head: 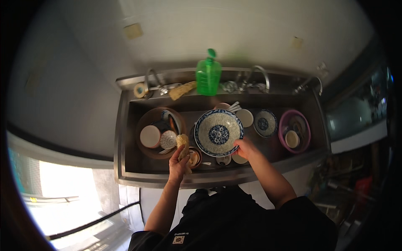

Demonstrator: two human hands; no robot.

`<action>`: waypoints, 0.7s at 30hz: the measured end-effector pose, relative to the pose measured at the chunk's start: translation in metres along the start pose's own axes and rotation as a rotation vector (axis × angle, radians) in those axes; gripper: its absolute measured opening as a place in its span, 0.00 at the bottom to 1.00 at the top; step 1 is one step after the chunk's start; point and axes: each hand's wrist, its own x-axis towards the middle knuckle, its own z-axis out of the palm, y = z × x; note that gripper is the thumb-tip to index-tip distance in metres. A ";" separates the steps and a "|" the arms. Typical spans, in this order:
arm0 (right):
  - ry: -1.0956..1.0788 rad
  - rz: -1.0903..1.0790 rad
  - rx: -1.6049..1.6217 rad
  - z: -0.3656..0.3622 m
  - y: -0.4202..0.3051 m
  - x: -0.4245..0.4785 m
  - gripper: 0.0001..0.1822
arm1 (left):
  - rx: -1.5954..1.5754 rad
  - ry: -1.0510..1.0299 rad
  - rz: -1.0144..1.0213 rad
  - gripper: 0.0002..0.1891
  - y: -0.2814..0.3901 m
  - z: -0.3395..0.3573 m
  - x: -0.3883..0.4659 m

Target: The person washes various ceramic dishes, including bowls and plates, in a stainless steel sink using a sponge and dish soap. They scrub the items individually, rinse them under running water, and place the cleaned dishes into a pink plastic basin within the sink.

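Observation:
My left hand [179, 163] grips a yellowish loofah sponge [182, 142] over the front left part of the metal sink [201, 178]. With my right hand [245, 149] I hold the lower right rim of a large blue-and-white patterned bowl [219, 133], its inside facing up. Under and around that bowl lie smaller bowls, among them a white one [244, 118] beside several white spoons [234, 106]. A brown basin [147, 114] on the left holds bowls and other dishes. Further right lies a smaller blue-and-white dish [265, 123].
A pink basin [309, 138] with dishes stands at the sink's right end. Along the back ledge are a green translucent bottle [208, 77], another loofah piece [182, 90], a tape roll [140, 90] and curved faucets [266, 77]. A wall rises behind.

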 end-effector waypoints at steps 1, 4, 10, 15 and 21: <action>0.023 0.004 0.035 -0.013 0.002 -0.012 0.26 | 0.042 -0.026 -0.007 0.26 0.000 0.014 0.006; 0.106 0.031 0.153 -0.056 0.017 -0.038 0.28 | 0.301 -0.157 0.029 0.28 -0.003 0.059 0.026; 0.134 0.017 0.292 -0.134 0.032 -0.063 0.32 | 1.005 -0.529 0.319 0.31 0.014 0.171 0.102; 0.117 -0.007 0.348 -0.170 0.029 -0.060 0.36 | 1.300 -0.688 0.680 0.33 0.013 0.267 0.208; 0.099 -0.055 0.364 -0.179 0.012 -0.057 0.33 | 1.240 -0.690 0.862 0.38 -0.026 0.326 0.334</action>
